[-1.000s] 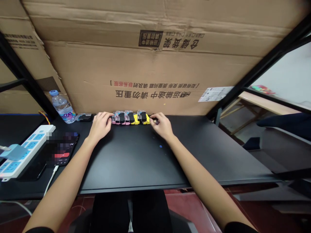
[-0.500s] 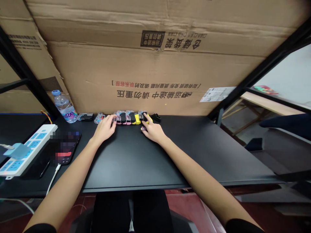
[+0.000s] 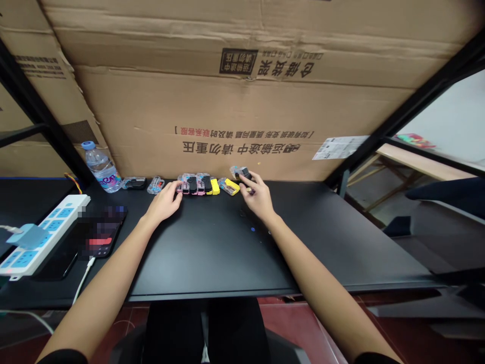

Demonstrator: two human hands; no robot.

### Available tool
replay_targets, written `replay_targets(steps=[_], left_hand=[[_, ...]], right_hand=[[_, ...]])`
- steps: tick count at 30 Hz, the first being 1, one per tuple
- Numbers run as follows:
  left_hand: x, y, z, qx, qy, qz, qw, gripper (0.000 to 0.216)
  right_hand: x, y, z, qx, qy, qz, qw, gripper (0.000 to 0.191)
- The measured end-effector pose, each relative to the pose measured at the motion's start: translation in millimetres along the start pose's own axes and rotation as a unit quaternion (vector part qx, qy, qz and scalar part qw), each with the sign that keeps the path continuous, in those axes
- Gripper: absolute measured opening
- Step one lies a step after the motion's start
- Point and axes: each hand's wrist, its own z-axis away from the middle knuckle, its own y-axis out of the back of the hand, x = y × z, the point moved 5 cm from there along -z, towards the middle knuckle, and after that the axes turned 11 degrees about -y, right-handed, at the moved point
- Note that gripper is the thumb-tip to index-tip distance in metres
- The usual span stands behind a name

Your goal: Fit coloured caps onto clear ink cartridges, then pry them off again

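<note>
Along the back of the black table stands a row of small clear plastic cases point(image 3: 189, 184) with pink, black and yellow parts. My left hand point(image 3: 164, 198) is at the row's left end, its thumb and fingers closed about the pink end case. In my right hand point(image 3: 259, 197), raised to the right of the row, is a clear-and-black plastic case point(image 3: 240, 173), tilted near the cardboard. A small yellowish bit shows lower in its fingers. Just left of that hand, a clear-and-yellow case point(image 3: 229, 186) lies askew, apart from the row.
A small blue disc point(image 3: 252, 229) and tiny bits lie below my right hand. Leftward are another clear case point(image 3: 155, 185), a black-and-clear case point(image 3: 134, 183), a water bottle point(image 3: 101, 168), a phone point(image 3: 108, 230) and a power strip point(image 3: 56, 222). Cardboard point(image 3: 212, 106) walls the back.
My right hand has moved right and up from the row, lifting the clear-and-black case. The yellow case has turned askew. The blue disc and bits now show on the table. My left hand stays put.
</note>
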Motion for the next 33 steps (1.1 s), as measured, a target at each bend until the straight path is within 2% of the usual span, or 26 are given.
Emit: replay_targets(steps=[5, 14, 21, 23, 26, 29, 31, 33], left_hand=[[-4, -2, 0, 0.013, -0.017, 0.007, 1.0, 0.041], [-6, -2, -1, 0.011, -0.035, 0.015, 0.999, 0.04], [2, 1, 0, 0.009, -0.031, 0.001, 0.999, 0.041], [7, 7, 0, 0.026, -0.023, -0.026, 0.999, 0.039], [19, 22, -2, 0.083, -0.025, -0.064, 0.994, 0.034], [38, 29, -4, 0.112, -0.07, -0.036, 0.991, 0.028], [53, 23, -5, 0.085, -0.112, -0.006, 0.99, 0.028], [67, 11, -4, 0.037, -0.151, 0.027, 0.988, 0.031]], right_hand=[[19, 12, -7, 0.042, -0.004, -0.037, 0.998, 0.034], [10, 7, -4, 0.001, -0.028, -0.016, 0.999, 0.036], [11, -1, -2, 0.007, -0.04, -0.039, 0.998, 0.035], [6, 3, -2, 0.021, -0.043, -0.057, 0.997, 0.034], [-11, 14, 0, 0.039, -0.057, -0.105, 0.992, 0.032], [-43, 16, 6, -0.024, -0.045, -0.165, 0.985, 0.023], [-64, 11, 13, -0.092, -0.038, -0.207, 0.973, 0.017], [-79, 0, 22, -0.154, -0.059, -0.252, 0.954, 0.018]])
